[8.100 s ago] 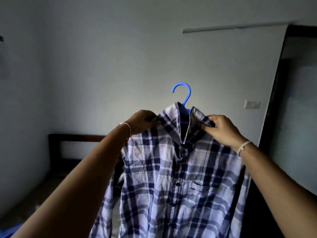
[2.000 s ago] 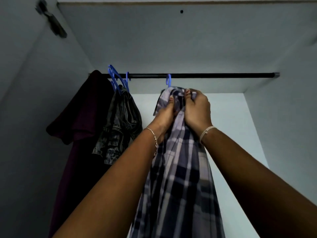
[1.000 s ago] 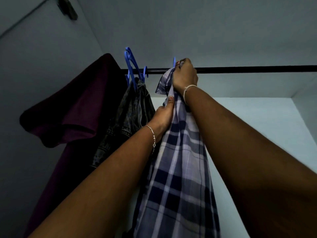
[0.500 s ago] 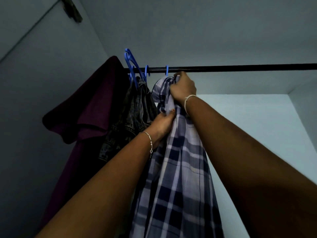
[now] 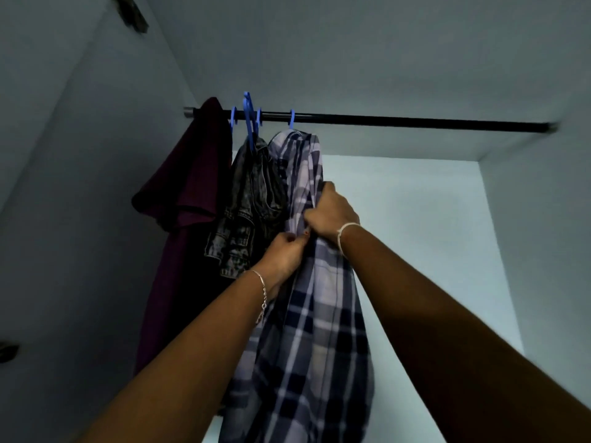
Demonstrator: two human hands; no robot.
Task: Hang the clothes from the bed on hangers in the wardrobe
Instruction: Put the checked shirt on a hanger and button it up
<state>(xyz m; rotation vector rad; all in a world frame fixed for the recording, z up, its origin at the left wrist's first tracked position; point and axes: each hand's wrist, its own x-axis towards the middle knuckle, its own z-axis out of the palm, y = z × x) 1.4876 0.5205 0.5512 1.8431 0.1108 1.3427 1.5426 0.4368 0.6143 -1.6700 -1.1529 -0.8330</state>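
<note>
The blue-and-white plaid shirt hangs from the black wardrobe rail on a blue hanger whose hook sits over the rail. My right hand grips the shirt's front edge a little below the collar. Just under it, my left hand pinches the same edge of the fabric. The two hands almost touch. The hanger's body is hidden inside the shirt.
Left of the plaid shirt hang a grey washed denim garment and a maroon shirt, with other blue hangers above them. The rail runs bare to the right. Pale wardrobe walls close in on both sides.
My right hand has come down from the collar near the rail to the shirt's front, close to my left hand. The shirt now hangs by its hook.
</note>
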